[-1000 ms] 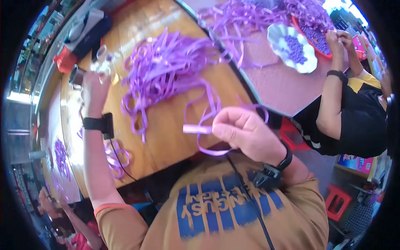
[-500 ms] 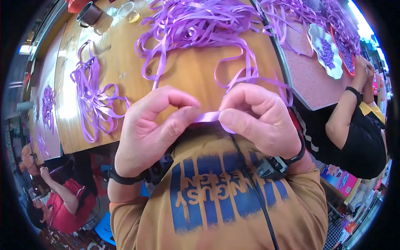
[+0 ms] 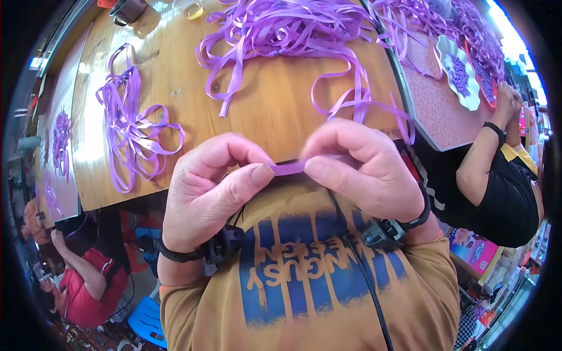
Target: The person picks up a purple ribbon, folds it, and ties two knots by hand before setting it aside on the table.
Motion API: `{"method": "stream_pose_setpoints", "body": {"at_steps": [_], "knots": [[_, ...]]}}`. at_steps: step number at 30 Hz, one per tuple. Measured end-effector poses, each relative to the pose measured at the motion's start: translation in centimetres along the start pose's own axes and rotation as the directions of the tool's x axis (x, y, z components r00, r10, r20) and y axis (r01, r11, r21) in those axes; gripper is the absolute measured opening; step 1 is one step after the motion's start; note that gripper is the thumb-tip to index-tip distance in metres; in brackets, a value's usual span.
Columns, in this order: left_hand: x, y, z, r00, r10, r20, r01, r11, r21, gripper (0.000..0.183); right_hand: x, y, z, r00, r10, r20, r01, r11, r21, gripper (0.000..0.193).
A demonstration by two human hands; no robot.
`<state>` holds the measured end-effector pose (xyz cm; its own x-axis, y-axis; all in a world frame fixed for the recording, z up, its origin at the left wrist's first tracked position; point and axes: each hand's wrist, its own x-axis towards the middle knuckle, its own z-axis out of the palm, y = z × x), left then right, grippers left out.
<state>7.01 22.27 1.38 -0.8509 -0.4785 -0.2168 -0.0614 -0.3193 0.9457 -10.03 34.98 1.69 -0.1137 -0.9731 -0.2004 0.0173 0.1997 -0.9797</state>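
Table: from my remote seat, I see the wooden table [image 3: 269,120] spreading away beyond the fingers.
Shirt: the brown shirt [image 3: 205,310] fills the near side, below the fingers.
Ribbon pile: a purple ribbon pile [image 3: 287,35] lies on the wood ahead of the fingers, well apart from them.
Ribbon bundle: a smaller ribbon bundle [image 3: 132,93] rests beyond the left fingers, off to their left.
Hands: the left hand [image 3: 205,193] and right hand [image 3: 374,169] face each other, each pinching ribbon between thumb and fingers; the right fingertips blur slightly.
Dish: a white scalloped dish [image 3: 470,100] of purple beads [image 3: 458,75] sits well right of the right fingers.
Held ribbon: the held ribbon [image 3: 288,169] spans the short gap between both sets of fingertips; I cannot tell whether it is doubled.
Pinches: I judge this as ribbon handling; moving it calls for even grip, since it could slip.
Lettering: block letters cross the shirt's blue panels, upside down to me.
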Motion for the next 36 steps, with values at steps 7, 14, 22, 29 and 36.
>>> {"method": "stream_pose_setpoints", "body": {"at_steps": [7,14,22,29,36], "knots": [[-0.1,-0.7,0.8,0.996,0.073,-0.058,-0.073,0.997,0.001,0.01,0.7,0.3,1.4,0.99,-0.116,0.077,0.101,0.978,0.183,0.03],[-0.1,-1.5,-0.1,0.998,0.064,-0.002,-0.063,0.998,0.018,0.01,1.6,0.6,1.0,0.87,-0.492,0.037,0.477,0.819,-0.321,0.013],[0.2,-1.3,-0.3,0.912,0.379,-0.158,-0.31,0.888,0.339,0.017,1.1,0.3,0.7,0.906,-0.403,-0.132,0.346,0.882,-0.319,0.011],[1.3,-1.0,0.6,0.727,0.618,0.299,-0.577,0.315,0.753,0.024,1.4,0.7,0.8,0.903,-0.407,-0.137,0.359,0.89,-0.283,0.008],[0.0,-1.5,-0.3,0.921,0.358,0.153,-0.382,0.755,0.532,0.01,1.8,1.8,0.4,0.886,-0.459,-0.067,0.419,0.854,-0.308,0.008]]}}
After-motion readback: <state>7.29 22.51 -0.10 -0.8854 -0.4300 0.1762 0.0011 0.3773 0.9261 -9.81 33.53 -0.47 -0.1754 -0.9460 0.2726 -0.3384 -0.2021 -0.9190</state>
